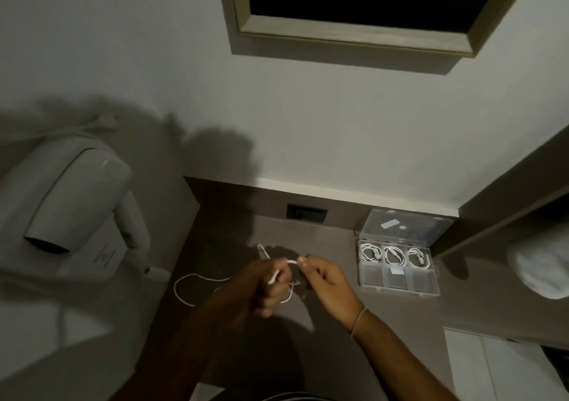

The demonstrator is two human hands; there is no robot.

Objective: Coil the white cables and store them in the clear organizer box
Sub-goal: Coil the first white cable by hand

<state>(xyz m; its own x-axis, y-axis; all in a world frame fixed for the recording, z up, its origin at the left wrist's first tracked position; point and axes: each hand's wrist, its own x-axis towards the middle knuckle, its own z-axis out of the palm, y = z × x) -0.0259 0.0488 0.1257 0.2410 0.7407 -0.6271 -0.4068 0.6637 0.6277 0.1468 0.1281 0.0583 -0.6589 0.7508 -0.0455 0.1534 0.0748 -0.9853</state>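
A white cable (pixel 184 280) trails in a loose loop on the brown counter to the left, and its other part runs up into both hands. My left hand (pixel 264 289) is closed around a small coil of it, with one plug end sticking out. My right hand (pixel 323 280) pinches the cable between thumb and fingertips just right of the left hand. The clear organizer box (pixel 400 286) stands open at the right, lid (pixel 406 225) tilted back against the wall. Three coiled white cables (pixel 394 256) lie in its back row of compartments; the front row looks empty.
A wall-mounted hair dryer (pixel 70 203) hangs at the left, close to the counter's left edge. A dark socket plate (pixel 306 213) sits in the backsplash. A white towel roll (pixel 542 265) lies at the far right under a shelf. A framed picture (pixel 369 9) hangs above.
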